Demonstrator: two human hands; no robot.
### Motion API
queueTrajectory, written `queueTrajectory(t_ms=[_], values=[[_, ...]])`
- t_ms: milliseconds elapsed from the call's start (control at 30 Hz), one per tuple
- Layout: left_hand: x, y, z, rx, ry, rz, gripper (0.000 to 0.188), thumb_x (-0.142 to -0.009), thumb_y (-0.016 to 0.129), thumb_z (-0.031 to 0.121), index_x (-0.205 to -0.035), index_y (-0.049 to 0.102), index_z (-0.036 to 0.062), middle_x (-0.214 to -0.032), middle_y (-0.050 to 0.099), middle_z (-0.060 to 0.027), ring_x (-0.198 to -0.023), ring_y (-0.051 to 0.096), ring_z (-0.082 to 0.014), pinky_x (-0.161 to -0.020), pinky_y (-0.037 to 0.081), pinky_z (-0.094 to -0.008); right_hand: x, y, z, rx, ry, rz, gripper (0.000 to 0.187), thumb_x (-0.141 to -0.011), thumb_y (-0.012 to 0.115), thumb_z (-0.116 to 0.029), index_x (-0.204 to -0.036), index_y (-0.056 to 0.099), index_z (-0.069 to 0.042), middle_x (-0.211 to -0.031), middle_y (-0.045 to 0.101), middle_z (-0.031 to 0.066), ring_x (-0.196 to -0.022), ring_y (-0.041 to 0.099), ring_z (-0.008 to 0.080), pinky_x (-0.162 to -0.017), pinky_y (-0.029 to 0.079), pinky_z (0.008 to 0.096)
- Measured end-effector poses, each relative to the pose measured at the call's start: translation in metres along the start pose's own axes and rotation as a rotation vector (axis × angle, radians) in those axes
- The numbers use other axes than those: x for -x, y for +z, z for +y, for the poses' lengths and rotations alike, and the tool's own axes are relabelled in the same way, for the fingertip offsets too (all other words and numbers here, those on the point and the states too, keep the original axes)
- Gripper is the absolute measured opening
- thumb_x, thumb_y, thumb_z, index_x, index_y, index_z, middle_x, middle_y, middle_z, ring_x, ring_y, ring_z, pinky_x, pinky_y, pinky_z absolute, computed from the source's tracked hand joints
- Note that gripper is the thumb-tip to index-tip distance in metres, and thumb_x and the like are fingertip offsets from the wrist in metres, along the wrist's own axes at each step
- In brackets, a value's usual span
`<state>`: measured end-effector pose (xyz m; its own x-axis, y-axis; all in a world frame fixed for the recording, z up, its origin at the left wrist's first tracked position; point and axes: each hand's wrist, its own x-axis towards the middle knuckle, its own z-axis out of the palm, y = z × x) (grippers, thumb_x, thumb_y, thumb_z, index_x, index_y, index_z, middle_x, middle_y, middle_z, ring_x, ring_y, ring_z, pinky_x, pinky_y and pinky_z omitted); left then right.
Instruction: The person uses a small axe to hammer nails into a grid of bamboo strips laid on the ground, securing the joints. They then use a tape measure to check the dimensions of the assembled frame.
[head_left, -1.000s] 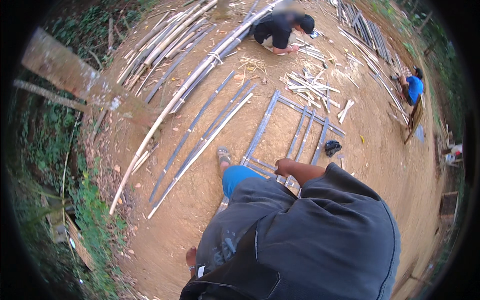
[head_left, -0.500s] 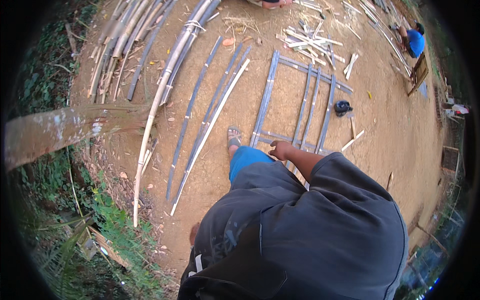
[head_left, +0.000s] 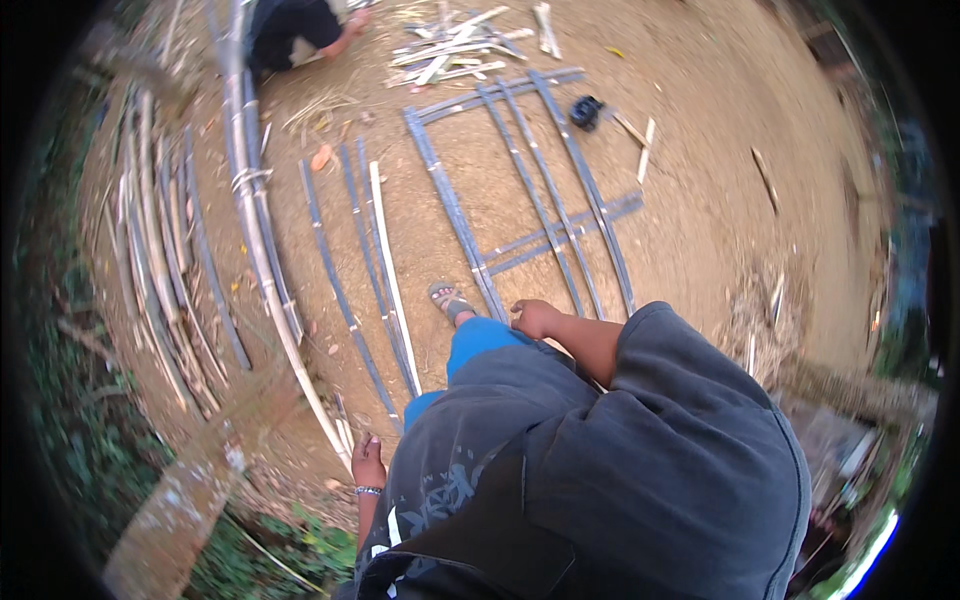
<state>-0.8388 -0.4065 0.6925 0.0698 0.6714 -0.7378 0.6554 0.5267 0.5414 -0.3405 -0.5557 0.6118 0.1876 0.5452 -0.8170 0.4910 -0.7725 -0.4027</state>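
My right hand (head_left: 537,318) hangs at the front of my body, fingers loosely bent and a little apart, with nothing visible in it. It is nearest to the lower end of a dark split-bamboo rail (head_left: 445,195), part of a ladder-like bamboo frame lying on the ground. Low on my left side, my left hand (head_left: 368,458) hangs with its fingers pointing forward and a beaded bracelet at the wrist. No object shows in it. Close by it lies the lower end of a long bamboo pole (head_left: 290,350). Dark bamboo strips (head_left: 338,275) and a pale strip (head_left: 390,265) lie between.
Bamboo poles (head_left: 155,250) lie at the far left, near a blurred trunk (head_left: 180,510). A heap of pale bamboo pieces (head_left: 455,50) and a crouching person (head_left: 295,35) are ahead. A black bundle (head_left: 586,112) sits right of the frame. My sandalled foot (head_left: 450,298) stands beside it.
The view has turned to the right and shifted, so the ground pieces sit at new angles. My left hand has come into sight. My right hand remains in front of me, seen slightly further left.
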Motion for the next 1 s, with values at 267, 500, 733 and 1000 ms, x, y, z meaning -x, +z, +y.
queueTrajectory(t_ms=[267,500,733,1000], values=[[-0.08,-0.042,0.048,-0.264,0.13,-0.254,0.054,-0.101,0.064,0.028,-0.137,0.053,-0.0104,-0.13,0.065,-0.0187,-0.118,0.063,-0.0231,-0.098,0.051,-0.0317,0.095,0.111,0.058,-0.216,0.224,0.263,0.059,-0.09,0.065,-0.045,-0.132,0.064,-0.004,-0.129,0.066,0.0228,-0.119,0.062,0.0392,-0.103,0.048,0.0427],[-0.052,-0.088,-0.007,-0.592,0.236,-0.349,0.048,-0.099,0.064,0.035,-0.126,0.063,-0.0055,-0.127,0.068,-0.019,-0.113,0.066,-0.0254,-0.095,0.052,-0.0374,0.2,0.266,0.068,-0.328,0.378,0.143,0.054,-0.087,0.069,-0.044,-0.126,0.067,-0.007,-0.122,0.068,0.0217,-0.114,0.064,0.0388,-0.1,0.051,0.044],[-0.046,-0.155,-0.096,-0.76,0.185,-0.428,0.043,-0.099,0.064,0.034,-0.122,0.066,-0.0022,-0.125,0.069,-0.0186,-0.11,0.067,-0.0284,-0.093,0.053,-0.04,0.321,0.421,0.005,-1.845,0.476,-0.144,0.021,-0.098,0.058,-0.015,-0.111,0.073,-0.009,-0.101,0.075,0.0069,-0.082,0.071,0.0185,-0.065,0.058,0.0394],[-0.028,-0.179,-0.104,-0.761,0.118,-0.389,0.042,-0.099,0.064,0.034,-0.12,0.066,-0.0013,-0.124,0.069,-0.0184,-0.109,0.067,-0.0296,-0.092,0.053,-0.041,0.467,0.47,-0.039,-1.37,0.307,-0.493,0.03,-0.093,0.064,-0.023,-0.118,0.073,-0.009,-0.115,0.074,0.0096,-0.098,0.071,0.0236,-0.083,0.057,0.0369]])
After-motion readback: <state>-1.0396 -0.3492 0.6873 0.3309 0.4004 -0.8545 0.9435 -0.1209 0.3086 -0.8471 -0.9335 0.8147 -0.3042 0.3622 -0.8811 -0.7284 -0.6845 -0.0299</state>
